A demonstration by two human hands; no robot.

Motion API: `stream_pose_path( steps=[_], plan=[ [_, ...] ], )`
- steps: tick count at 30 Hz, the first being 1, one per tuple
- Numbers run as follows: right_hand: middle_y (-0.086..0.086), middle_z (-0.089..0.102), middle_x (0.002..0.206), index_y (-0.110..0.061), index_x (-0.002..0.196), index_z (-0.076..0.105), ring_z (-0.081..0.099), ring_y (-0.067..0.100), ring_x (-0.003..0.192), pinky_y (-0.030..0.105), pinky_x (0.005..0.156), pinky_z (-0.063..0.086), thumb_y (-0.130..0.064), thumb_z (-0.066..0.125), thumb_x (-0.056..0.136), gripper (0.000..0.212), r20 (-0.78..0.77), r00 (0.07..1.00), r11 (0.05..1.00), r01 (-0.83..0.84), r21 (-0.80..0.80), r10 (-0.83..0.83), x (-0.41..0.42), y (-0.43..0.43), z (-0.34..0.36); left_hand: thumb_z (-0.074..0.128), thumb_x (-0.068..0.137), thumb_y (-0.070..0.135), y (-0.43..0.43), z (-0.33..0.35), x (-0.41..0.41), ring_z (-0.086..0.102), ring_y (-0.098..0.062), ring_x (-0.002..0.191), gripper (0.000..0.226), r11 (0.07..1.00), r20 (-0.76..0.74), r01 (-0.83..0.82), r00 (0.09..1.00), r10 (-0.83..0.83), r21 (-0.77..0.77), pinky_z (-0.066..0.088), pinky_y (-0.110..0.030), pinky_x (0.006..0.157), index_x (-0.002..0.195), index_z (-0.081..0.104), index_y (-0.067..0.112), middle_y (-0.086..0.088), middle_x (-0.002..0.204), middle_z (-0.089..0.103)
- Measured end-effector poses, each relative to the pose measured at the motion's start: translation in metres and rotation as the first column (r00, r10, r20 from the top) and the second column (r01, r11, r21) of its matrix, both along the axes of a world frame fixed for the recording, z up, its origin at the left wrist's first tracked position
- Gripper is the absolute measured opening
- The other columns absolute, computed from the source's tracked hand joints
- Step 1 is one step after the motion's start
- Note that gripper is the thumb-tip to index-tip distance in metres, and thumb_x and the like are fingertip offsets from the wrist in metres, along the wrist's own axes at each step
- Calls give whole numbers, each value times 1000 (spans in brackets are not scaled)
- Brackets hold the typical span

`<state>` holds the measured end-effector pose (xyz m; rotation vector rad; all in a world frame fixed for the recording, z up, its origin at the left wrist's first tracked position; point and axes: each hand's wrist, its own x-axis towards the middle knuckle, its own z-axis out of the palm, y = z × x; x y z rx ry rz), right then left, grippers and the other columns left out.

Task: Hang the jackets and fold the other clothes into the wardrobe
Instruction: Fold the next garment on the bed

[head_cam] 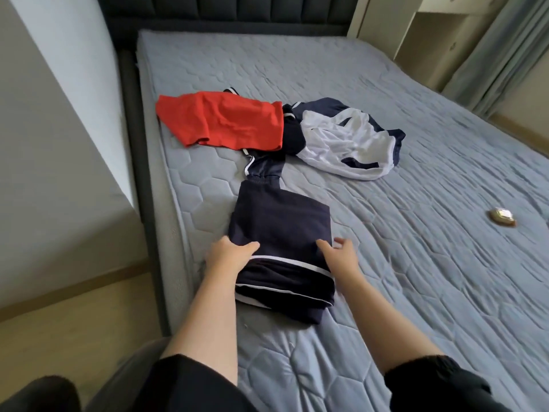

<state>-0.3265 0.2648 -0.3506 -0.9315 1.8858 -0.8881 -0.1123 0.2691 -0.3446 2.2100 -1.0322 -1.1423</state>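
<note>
A folded navy garment with white stripes (282, 227) lies on the grey quilted mattress (416, 263) near its left edge. My left hand (228, 254) grips its left side, thumb lying on top of the fabric. At the garment's right edge my right hand (338, 254) touches the cloth with spread, relaxed fingers. Farther up the bed lie a red garment (225, 123) and a crumpled navy and white jacket (347, 141), with another navy striped piece (261, 165) between them and the folded one.
A small round gold-coloured object (502, 217) sits on the mattress at the right. A dark padded headboard (225, 13) closes the far end. Cream wardrobe furniture (430, 28) and a curtain (505, 49) stand at the upper right. Wooden floor (74, 316) runs along the left.
</note>
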Motion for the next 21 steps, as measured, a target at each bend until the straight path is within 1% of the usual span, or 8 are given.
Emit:
stream_pose_path(
  steps=[4, 8, 11, 13, 15, 16, 19, 21],
  plan=[
    [4, 70, 102, -11, 108, 62, 68, 20, 91, 35, 84, 55, -40, 71, 81, 41, 284, 953, 976, -154, 156, 105, -8, 8, -18, 76, 74, 42, -2, 2, 5, 48, -29, 126, 83, 997, -96, -25, 995, 31, 70, 40, -38, 104, 139, 38, 6, -12, 139, 47],
    [5, 74, 94, -10, 99, 69, 69, 16, 84, 31, 78, 56, -25, 74, 82, 24, 208, 973, 990, -82, -111, 104, -12, -3, -6, 75, 78, 10, 1, 10, 0, 63, -27, 101, 55, 998, -486, -60, 873, 43, -20, 50, -33, 85, 127, 51, 4, -13, 119, 63],
    [-1, 69, 81, -12, 89, 67, 64, 11, 74, 18, 66, 51, -31, 66, 87, 19, 73, 995, 979, -47, -201, 63, -29, -14, 9, 73, 80, 13, 4, 13, -12, 64, -28, 101, 55, 999, -657, -46, 753, 20, -22, 52, -35, 87, 130, 52, 6, -13, 119, 65],
    [-2, 60, 75, -16, 84, 61, 55, 9, 66, 12, 52, 43, -31, 54, 95, 20, 79, 995, 989, -44, -144, 55, -43, -14, 10, 76, 79, 23, 9, 10, -24, 55, -29, 115, 71, 994, -194, 105, 975, -110, -37, 44, -36, 96, 139, 39, 10, -9, 130, 53],
    [1, 54, 78, -18, 86, 57, 47, 12, 63, 21, 51, 38, -27, 44, 100, 21, 197, 979, 997, -48, -54, 58, -56, -4, 2, 75, 79, 25, 17, 10, -37, 47, -31, 117, 72, 951, 397, 254, 902, -168, -175, 39, -38, 96, 140, 38, 14, -11, 131, 46],
    [1, 54, 79, -18, 93, 57, 45, 13, 63, 24, 53, 36, -24, 44, 100, 17, 221, 974, 999, -41, -36, 48, -61, 2, -4, 74, 79, 22, 20, 12, -45, 47, -31, 113, 61, 872, 523, 382, 832, -182, -305, 40, -39, 93, 133, 47, 14, -10, 125, 49],
    [0, 62, 85, -16, 107, 59, 52, 14, 69, 26, 60, 41, -11, 52, 95, 15, 240, 969, 994, -38, -98, 61, -74, 26, -16, 72, 79, 28, 25, 11, -64, 50, -25, 100, 31, 603, 585, 679, 709, -393, -418, 42, -35, 84, 107, 66, 17, -2, 101, 60],
    [0, 66, 91, -20, 100, 60, 61, 10, 74, 20, 64, 47, -2, 57, 91, 20, 221, 962, 977, -121, -173, 159, -76, 38, -16, 69, 81, 38, 27, 7, -69, 49, -19, 102, 33, 580, 572, 768, 613, -545, -271, 41, -31, 86, 110, 64, 23, 3, 102, 59]
  ],
)
